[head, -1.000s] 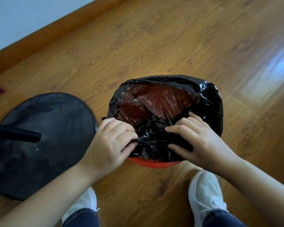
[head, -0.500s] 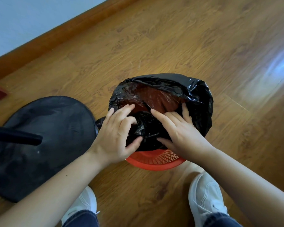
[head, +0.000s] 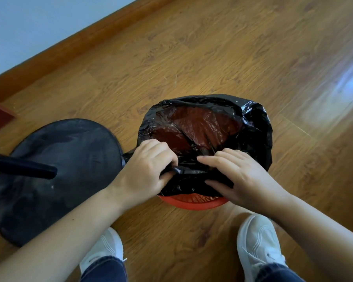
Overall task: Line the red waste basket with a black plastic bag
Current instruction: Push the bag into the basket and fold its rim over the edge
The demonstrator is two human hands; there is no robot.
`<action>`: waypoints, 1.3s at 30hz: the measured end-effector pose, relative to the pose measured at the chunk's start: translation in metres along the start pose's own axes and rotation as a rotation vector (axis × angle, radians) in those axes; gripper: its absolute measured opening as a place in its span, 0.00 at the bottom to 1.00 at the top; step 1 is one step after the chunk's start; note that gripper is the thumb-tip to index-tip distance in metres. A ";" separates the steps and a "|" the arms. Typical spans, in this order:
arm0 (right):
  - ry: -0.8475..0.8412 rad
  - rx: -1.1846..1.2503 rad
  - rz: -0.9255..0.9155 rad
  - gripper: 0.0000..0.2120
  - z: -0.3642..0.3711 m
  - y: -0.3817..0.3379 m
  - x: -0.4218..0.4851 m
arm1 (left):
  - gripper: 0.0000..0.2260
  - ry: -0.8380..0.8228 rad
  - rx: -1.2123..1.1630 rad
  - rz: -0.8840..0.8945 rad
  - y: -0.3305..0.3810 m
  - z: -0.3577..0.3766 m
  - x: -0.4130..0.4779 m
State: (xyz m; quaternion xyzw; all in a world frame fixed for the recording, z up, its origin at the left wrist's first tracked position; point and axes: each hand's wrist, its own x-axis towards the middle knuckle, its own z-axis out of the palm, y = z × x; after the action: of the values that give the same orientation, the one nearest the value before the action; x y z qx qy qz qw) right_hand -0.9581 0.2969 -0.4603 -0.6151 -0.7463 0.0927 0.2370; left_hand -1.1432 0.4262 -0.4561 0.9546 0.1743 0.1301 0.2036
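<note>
The red waste basket (head: 194, 202) stands on the wooden floor in front of my feet; only its meshed near rim shows. A black plastic bag (head: 251, 123) sits inside it, folded over the far, left and right rim, and the red walls glow through the thin film. My left hand (head: 145, 169) pinches the bag's near edge at the left. My right hand (head: 236, 176) grips the same bunched edge at the right, fingers over it and thumb under.
A round black stand base (head: 49, 180) with a black pole (head: 20, 166) lies just left of the basket. A wooden skirting board (head: 73, 45) and pale wall run along the far left. My white shoes (head: 259, 245) stand below the basket.
Both hands have come back from inside the basket's mouth toward the near rim and closed on the bag's edge. The bag's mouth has spread wider and covers more of the near rim.
</note>
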 end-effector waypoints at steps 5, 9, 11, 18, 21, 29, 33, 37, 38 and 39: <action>0.073 -0.058 0.014 0.03 0.007 0.007 0.005 | 0.13 0.127 0.273 0.066 -0.001 0.007 0.001; 0.109 -0.147 0.055 0.02 0.015 0.007 0.005 | 0.05 0.032 0.265 0.016 -0.001 0.006 0.003; 0.096 -0.137 0.061 0.05 0.013 0.007 0.000 | 0.10 -0.059 0.155 -0.049 -0.001 0.005 0.000; -0.002 -0.057 0.132 0.12 0.006 0.009 -0.016 | 0.14 -0.188 0.060 -0.155 -0.005 0.000 -0.010; -0.001 -0.008 0.169 0.12 0.005 0.009 -0.015 | 0.14 -0.173 0.112 -0.134 -0.005 0.001 -0.004; -0.063 0.156 0.297 0.11 0.006 0.015 0.003 | 0.11 -0.201 0.237 -0.071 -0.009 0.000 0.009; -0.047 0.133 0.226 0.06 -0.002 0.005 -0.007 | 0.05 -0.281 0.007 -0.035 -0.005 -0.006 -0.001; -0.086 0.088 0.157 0.05 -0.009 -0.006 -0.019 | 0.05 -0.313 -0.178 -0.026 -0.004 -0.007 -0.014; -0.102 0.093 0.151 0.05 -0.010 -0.007 -0.021 | 0.05 -0.317 -0.203 -0.028 -0.004 -0.007 -0.017; -0.119 0.102 0.148 0.04 -0.012 -0.008 -0.023 | 0.05 -0.321 -0.221 -0.033 -0.005 -0.006 -0.019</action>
State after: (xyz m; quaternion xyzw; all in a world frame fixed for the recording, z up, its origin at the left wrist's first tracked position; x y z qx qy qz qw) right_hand -0.9565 0.2716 -0.4523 -0.6492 -0.7057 0.1842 0.2158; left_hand -1.1639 0.4252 -0.4567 0.9319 0.1399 -0.0086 0.3346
